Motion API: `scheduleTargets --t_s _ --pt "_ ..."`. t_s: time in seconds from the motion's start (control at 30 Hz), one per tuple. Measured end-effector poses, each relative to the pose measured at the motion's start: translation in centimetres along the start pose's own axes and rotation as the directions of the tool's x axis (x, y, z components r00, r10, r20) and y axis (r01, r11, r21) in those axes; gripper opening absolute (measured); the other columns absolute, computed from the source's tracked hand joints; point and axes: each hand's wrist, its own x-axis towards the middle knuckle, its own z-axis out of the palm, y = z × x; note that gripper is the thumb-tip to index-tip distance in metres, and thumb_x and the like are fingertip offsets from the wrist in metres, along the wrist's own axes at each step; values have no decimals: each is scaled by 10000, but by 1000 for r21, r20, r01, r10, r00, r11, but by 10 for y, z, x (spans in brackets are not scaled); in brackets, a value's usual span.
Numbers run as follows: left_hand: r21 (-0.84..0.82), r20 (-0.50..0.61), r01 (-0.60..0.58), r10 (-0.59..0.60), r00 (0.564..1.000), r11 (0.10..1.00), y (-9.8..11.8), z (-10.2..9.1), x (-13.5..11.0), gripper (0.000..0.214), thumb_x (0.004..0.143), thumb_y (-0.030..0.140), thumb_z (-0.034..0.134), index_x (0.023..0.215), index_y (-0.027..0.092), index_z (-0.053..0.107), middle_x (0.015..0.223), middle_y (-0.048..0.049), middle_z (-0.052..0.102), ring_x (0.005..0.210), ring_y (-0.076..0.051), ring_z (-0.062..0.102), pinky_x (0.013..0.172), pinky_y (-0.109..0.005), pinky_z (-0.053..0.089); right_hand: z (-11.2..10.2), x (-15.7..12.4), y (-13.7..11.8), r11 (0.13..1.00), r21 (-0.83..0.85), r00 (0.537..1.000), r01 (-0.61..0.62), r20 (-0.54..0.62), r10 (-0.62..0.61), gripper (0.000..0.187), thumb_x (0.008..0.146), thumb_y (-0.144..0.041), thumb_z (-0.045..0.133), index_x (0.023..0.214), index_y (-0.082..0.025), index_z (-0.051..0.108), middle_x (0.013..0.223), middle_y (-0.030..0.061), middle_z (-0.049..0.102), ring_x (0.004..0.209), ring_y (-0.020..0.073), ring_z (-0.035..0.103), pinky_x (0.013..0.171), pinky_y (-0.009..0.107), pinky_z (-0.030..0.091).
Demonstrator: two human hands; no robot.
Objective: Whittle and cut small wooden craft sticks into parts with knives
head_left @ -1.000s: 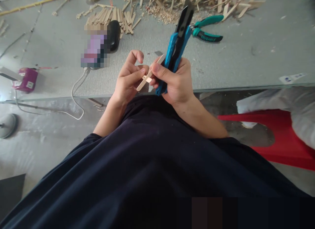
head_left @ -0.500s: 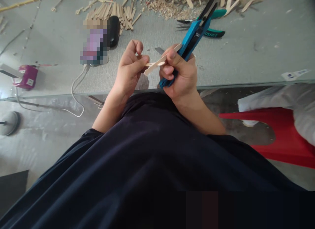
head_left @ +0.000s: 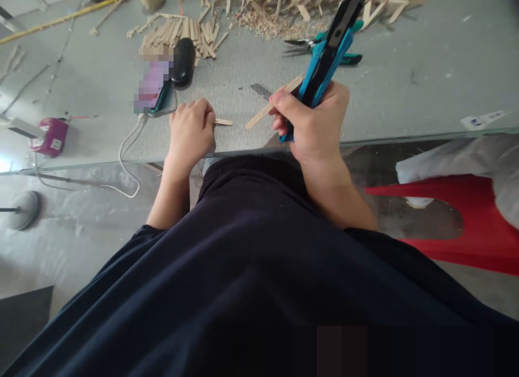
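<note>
Near the glass worktop's (head_left: pixel 405 133) front edge, the left hand (head_left: pixel 190 131) pinches a short flat wooden offcut (head_left: pixel 224 122). The right hand (head_left: pixel 314 123) grips blue-handled cutters (head_left: pixel 324 58) and a long wooden stick (head_left: pixel 271 103).

Pale, smooth wooden stick (head_left: pixel 271 103), glossy blue plastic cutter (head_left: pixel 324 58) with seemingly dark metal blade, on a glass-topped matt grey bench (head_left: pixel 405 90).

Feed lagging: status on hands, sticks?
Left hand shut on short stick piece. Right hand grips blue cutter plus long stick. Grey metal strip on table nearby.
</note>
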Motion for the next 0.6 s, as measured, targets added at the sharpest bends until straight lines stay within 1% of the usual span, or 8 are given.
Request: scheduleTargets --t_s 0.1,0.17,0.2,0.27,0.3,0.37,0.47,0.6 --pt "259 -93 -110 138 986 960 3 2 -7 166 927 108 704 914 271 673 1131 -57 589 1371 -262 400 1198 -406 298 2 -4 -4 1000 -23 999 -14 -35 13 299 847 -494 903 719 -291 726 635 -55 667 504 131 544 446 358 354" --pt "410 -159 -166 250 955 897 13 8 -17 192 980 97 625 993 263 721 1188 -55 580 1273 -226 453 1239 -415 243 3 -5 -9 999 -42 997 -11 -80 7 338 832 -545 903 693 -296 720 617 -44 643 488 146 532 435 371 328" --pt "335 -123 -181 234 964 925 19 13 -22 137 1025 173 619 981 254 720 1149 -47 593 1197 -200 505 1182 -390 321 4 -6 -11 998 -57 996 -10 -88 5 345 836 -554 898 690 -296 721 620 -35 642 490 149 530 438 370 327" --pt "0 30 -56 56 998 998 26 26 -32 118 1037 267 657 937 250 717 935 -15 608 1025 -165 614 1018 -347 461 4 -8 -15 996 -90 998 -15 -63 9 352 845 -553 894 698 -287 717 649 -18 654 522 148 548 464 359 359" --pt "-142 99 33 -19 995 989 28 32 -36 115 1022 289 687 921 244 717 871 -4 600 966 -158 647 930 -325 498 3 -9 -16 995 -101 999 -17 -49 12 356 849 -560 889 717 -284 708 669 -15 661 543 144 557 485 350 382" --pt "-312 135 123 -84 987 942 28 44 -41 112 956 253 772 871 223 705 821 13 591 895 -141 681 807 -267 521 3 -11 -18 995 -100 999 -32 -35 28 324 847 -546 896 812 -296 694 718 -21 684 578 147 580 526 341 423" --pt "-351 83 75 -49 995 933 27 53 -42 158 901 191 819 818 202 685 798 26 593 793 -100 658 726 -210 517 2 -15 -17 997 -57 995 -57 -87 52 304 837 -453 914 945 -330 658 753 -43 714 564 161 589 515 343 420" --pt "-357 -47 -39 23 999 933 27 54 -40 166 966 216 748 818 219 673 753 46 579 688 -52 592 698 -175 499 2 -21 -14 999 30 997 -13 -71 15 230 900 -414 845 890 -300 644 714 -39 711 510 140 581 466 315 398"
